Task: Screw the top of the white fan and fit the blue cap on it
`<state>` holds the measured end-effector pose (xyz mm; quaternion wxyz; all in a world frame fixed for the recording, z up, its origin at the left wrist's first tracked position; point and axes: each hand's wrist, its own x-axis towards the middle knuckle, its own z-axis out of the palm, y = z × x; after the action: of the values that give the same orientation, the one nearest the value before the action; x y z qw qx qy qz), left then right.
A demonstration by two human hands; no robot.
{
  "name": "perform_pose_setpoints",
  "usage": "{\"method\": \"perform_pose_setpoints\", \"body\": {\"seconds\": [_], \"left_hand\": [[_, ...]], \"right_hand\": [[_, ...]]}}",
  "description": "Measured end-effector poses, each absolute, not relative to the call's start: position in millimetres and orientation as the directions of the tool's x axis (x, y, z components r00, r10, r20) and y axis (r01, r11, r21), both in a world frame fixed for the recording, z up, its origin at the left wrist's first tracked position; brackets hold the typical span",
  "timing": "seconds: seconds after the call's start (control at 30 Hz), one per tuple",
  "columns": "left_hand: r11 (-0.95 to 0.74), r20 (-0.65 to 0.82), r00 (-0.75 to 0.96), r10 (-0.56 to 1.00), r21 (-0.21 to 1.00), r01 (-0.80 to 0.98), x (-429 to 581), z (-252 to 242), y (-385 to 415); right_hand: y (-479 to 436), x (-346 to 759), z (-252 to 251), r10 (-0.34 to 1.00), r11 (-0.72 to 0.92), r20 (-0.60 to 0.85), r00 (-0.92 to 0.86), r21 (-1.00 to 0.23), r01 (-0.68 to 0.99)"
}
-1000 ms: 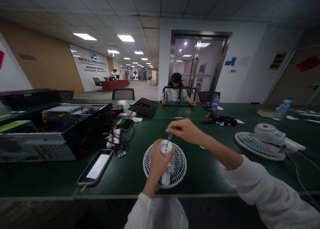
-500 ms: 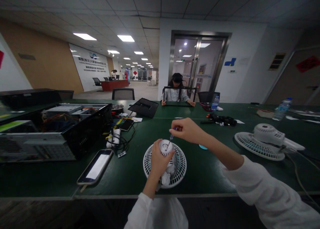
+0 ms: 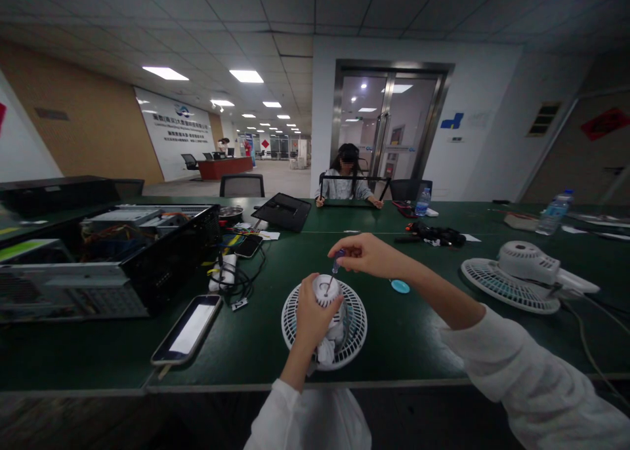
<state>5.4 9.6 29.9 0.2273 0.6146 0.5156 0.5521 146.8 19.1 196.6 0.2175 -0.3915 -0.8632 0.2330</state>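
Observation:
A white fan point(image 3: 358, 335) lies grille-down on the green table in front of me, its motor housing facing up. My left hand point(image 3: 315, 315) is wrapped around that housing from the left, thumb on its near right side. Above it, my right hand point(image 3: 361, 253) pinches the purple see-through handle of a screwdriver point(image 3: 337, 264). The thin shaft slants down into the recess on top of the housing; the tip is hidden there. A light blue disc point(image 3: 400, 286) lies on the table under my right forearm.
An opened computer case point(image 3: 98, 260) and a phone point(image 3: 188, 330) are at the left, with cables point(image 3: 249, 273) beside them. A second fan point(image 3: 512, 279) and a water bottle point(image 3: 555, 212) stand right. Across the table a person point(image 3: 347, 174) holds a black frame point(image 3: 322, 189).
My right hand has shifted slightly left and its grip on the screwdriver handle has turned. The left hand stays on the housing. Across the table, the black frame has tilted a little.

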Motion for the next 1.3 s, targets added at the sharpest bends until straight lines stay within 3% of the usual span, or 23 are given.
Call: {"method": "perform_pose_setpoints", "body": {"seconds": [0.13,0.33,0.47,0.57,0.8,0.9,1.03,1.13,1.3], "left_hand": [[-0.365,0.447,-0.143,0.883,0.846,0.389,5.2,29.4,10.3],[-0.375,0.458,-0.158,0.875,0.846,0.378,5.3,28.0,11.0],[-0.386,0.473,-0.166,0.865,0.840,0.382,5.3,28.0,10.6],[-0.390,0.477,-0.163,0.864,0.837,0.384,5.2,28.4,10.7],[-0.379,0.466,-0.165,0.869,0.843,0.382,5.7,31.0,9.6],[-0.373,0.456,-0.155,0.877,0.846,0.380,5.7,32.3,9.0],[-0.363,0.443,-0.145,0.885,0.849,0.384,5.2,32.1,9.2],[-0.365,0.446,-0.148,0.883,0.849,0.382,4.8,30.5,9.9],[-0.371,0.454,-0.145,0.879,0.843,0.389,4.9,28.8,10.2]], "right_hand": [[19.6,149.4,196.8,0.796,0.514,0.121,-0.593,-0.652,0.557],[19.7,144.5,190.9,0.769,0.639,0.337,-0.543,-0.393,0.661],[16.5,139.6,188.5,0.758,0.646,0.391,-0.522,-0.341,0.682],[14.8,137.6,188.6,0.757,0.653,0.366,-0.542,-0.387,0.651],[18.8,146.3,190.8,0.778,0.540,0.148,-0.611,-0.655,0.529],[20.2,148.7,188.4,0.791,0.508,0.125,-0.599,-0.682,0.527],[18.2,145.9,185.7,0.779,0.625,0.309,-0.545,-0.443,0.642],[16.1,143.8,185.2,0.771,0.623,0.379,-0.512,-0.281,0.730],[20.3,148.8,180.3,0.808,0.554,0.392,-0.440,-0.251,0.794]]}}
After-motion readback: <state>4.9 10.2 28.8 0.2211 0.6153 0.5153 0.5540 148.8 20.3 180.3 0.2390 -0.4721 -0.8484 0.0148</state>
